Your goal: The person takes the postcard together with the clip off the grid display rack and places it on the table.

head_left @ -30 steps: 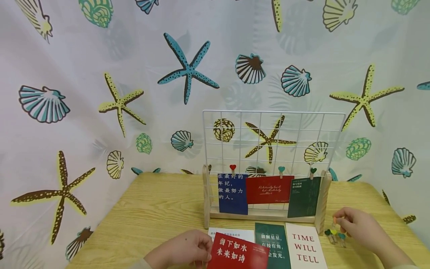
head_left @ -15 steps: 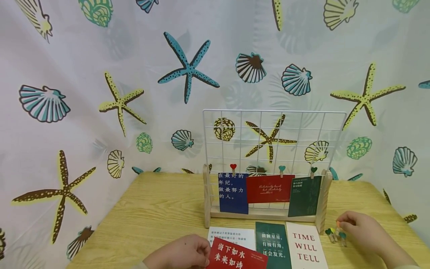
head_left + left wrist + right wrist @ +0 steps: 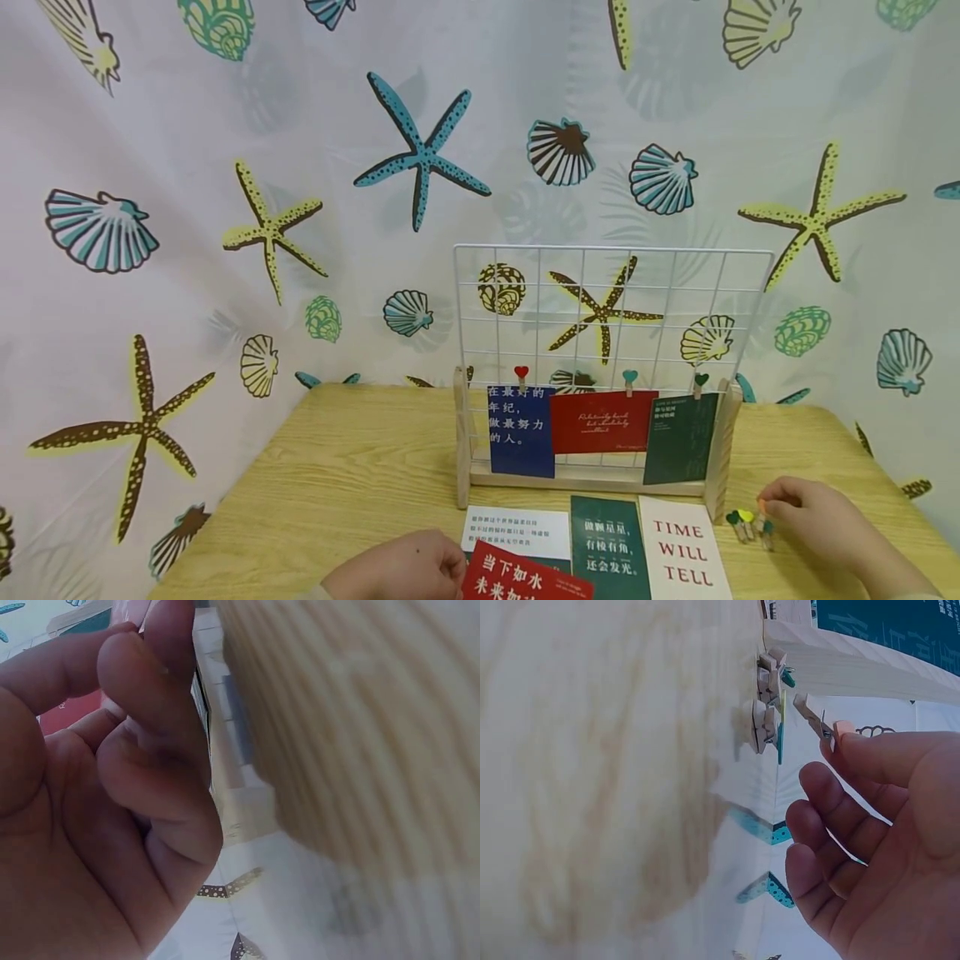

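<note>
My left hand [image 3: 405,567] pinches a red card [image 3: 525,575] with white Chinese characters by its left edge, at the bottom of the head view. The card overlaps a white-and-teal card [image 3: 517,532] lying on the table. On the right, my right hand [image 3: 817,525] pinches a small wooden clothespin with an orange top between thumb and index finger. The right wrist view shows this clothespin [image 3: 814,720] clear of the table, its other fingers loosely bent. Several more clothespins [image 3: 744,527] with green, yellow and teal heart tops lie just left of that hand.
A white wire grid [image 3: 577,283] stands in a wooden base [image 3: 585,482]. Clipped on it hang a blue card [image 3: 521,442], a red card [image 3: 603,433] and a dark green card [image 3: 678,446]. A green card [image 3: 611,550] and a white card [image 3: 684,550] lie before it.
My left hand has lowered the red card toward the bottom edge, baring more of the white-and-teal card. My right hand has shifted slightly right and down with the orange-topped clothespin.
</note>
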Available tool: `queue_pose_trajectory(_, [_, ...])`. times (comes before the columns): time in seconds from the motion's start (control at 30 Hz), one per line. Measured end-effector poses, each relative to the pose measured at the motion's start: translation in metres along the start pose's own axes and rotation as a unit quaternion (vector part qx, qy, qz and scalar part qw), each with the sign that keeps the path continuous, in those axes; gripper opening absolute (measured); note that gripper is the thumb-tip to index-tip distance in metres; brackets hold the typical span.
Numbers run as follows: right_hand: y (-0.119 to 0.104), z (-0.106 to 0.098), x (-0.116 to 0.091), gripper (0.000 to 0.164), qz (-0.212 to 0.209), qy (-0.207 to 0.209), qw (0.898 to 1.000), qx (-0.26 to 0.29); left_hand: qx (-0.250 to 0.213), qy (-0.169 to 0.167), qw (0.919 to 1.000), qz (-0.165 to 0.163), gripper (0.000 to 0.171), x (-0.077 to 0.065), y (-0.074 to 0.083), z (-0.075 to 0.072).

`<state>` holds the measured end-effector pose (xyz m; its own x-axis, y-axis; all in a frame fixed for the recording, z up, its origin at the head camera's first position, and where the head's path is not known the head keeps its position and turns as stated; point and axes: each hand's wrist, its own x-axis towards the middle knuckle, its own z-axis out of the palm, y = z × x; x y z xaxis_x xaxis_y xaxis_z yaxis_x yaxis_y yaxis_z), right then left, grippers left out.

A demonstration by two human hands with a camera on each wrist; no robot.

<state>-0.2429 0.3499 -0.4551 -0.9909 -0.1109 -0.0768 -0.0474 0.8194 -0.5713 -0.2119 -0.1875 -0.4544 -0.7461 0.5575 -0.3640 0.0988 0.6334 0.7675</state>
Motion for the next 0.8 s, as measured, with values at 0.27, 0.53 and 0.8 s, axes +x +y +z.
queue_pose_trajectory(0.27, [0.008,0.0,0.001,0.021,-0.002,-0.001,1.0,0.0,0.02,-0.006,0.9997,-0.01,0.014,-0.002,-0.002,-0.001])
queue_pose_trajectory(0.53, [0.014,-0.002,-0.001,0.019,-0.02,-0.014,1.0,0.01,-0.003,-0.019,0.9997,-0.012,0.013,-0.005,-0.006,-0.001])
queue_pose_trajectory(0.8, [0.014,-0.002,-0.001,0.017,-0.005,-0.037,0.999,0.021,0.003,-0.025,0.9996,-0.01,0.016,-0.008,-0.007,-0.001])
